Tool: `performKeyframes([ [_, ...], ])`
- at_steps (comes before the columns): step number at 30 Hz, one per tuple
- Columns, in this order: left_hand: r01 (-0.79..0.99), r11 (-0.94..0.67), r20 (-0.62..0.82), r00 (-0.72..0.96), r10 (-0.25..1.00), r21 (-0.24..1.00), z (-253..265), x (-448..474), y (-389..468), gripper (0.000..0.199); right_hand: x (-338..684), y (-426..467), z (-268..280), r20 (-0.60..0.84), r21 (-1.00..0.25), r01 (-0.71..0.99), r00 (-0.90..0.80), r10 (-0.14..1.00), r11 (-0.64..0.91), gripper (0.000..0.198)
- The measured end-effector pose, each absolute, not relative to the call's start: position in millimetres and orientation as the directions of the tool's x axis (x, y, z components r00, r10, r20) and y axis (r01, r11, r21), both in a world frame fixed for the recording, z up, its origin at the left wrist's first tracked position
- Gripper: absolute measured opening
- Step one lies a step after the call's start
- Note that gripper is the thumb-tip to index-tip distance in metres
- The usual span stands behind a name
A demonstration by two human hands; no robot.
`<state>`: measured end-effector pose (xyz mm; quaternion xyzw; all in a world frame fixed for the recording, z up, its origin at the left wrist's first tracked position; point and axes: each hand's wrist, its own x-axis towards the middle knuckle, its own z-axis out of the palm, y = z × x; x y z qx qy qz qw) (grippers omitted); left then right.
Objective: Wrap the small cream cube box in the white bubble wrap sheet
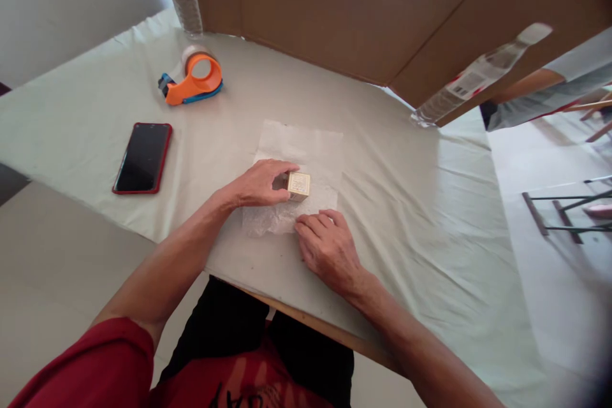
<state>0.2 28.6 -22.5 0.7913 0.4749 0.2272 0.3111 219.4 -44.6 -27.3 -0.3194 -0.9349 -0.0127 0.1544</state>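
Observation:
A small gold-and-cream box (299, 184) with fine print on its face rests on a sheet of bubble wrap (306, 140), near the middle of the table. My left hand (262, 183) grips the box from the left, thumb on the near side and fingers on the far side. My right hand (327, 245) lies at the near edge of the sheet, its fingers curled down against the crumpled wrap. The fingertips are partly hidden, but they seem to pinch that edge.
An orange and blue tape dispenser (196, 80) and a phone in a red case (142, 158) lie to the left. A large cardboard panel (325, 13) stands at the back, with plastic bottles (186, 3) against it. Another person's arm (530, 84) shows at the right.

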Motion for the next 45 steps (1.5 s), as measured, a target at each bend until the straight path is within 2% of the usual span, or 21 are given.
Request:
performKeyframes([
  [4, 0.472, -0.218, 0.033, 0.370, 0.929, 0.854, -10, -7, 25, 0.060, 219, -22, -12, 0.393, -0.132, 0.651, -0.658, 0.642, 0.748, 0.020],
  [8, 0.301, -0.190, 0.058, 0.399, 0.915, 0.934, -1, -15, 24, 0.054, 219, 8, 0, 0.445, -0.277, 0.680, -0.535, 0.718, 0.679, 0.014],
  [11, 0.361, -0.200, 0.049, 0.386, 0.921, 0.911, -3, -13, 26, 0.051, 219, 27, -2, 0.381, -0.427, 0.666, -0.482, 0.789, 0.612, 0.011],
  [15, 0.500, -0.148, 0.009, 0.270, 0.963, 0.853, -13, -1, 27, 0.039, 217, 43, -10, 0.266, -0.636, 0.588, -0.440, 0.857, 0.500, 0.013],
  [18, 0.444, -0.113, 0.008, 0.231, 0.973, 0.889, -21, 5, 27, 0.024, 216, 49, -16, 0.182, -0.754, 0.525, -0.411, 0.893, 0.395, 0.015],
  [21, 0.380, -0.074, -0.001, 0.194, 0.981, 0.922, -24, 8, 28, 0.021, 214, 51, -20, 0.081, -0.843, 0.466, -0.385, 0.920, 0.269, 0.020],
  [29, 0.316, -0.020, -0.049, 0.210, 0.977, 0.949, -21, 9, 25, 0.020, 213, 44, -18, 0.036, -0.868, 0.452, -0.353, 0.935, 0.204, 0.017],
  [45, 0.268, 0.005, -0.076, 0.257, 0.963, 0.964, -22, 9, 26, 0.018, 215, 43, -20, 0.015, -0.885, 0.425, -0.376, 0.926, 0.187, 0.018],
])
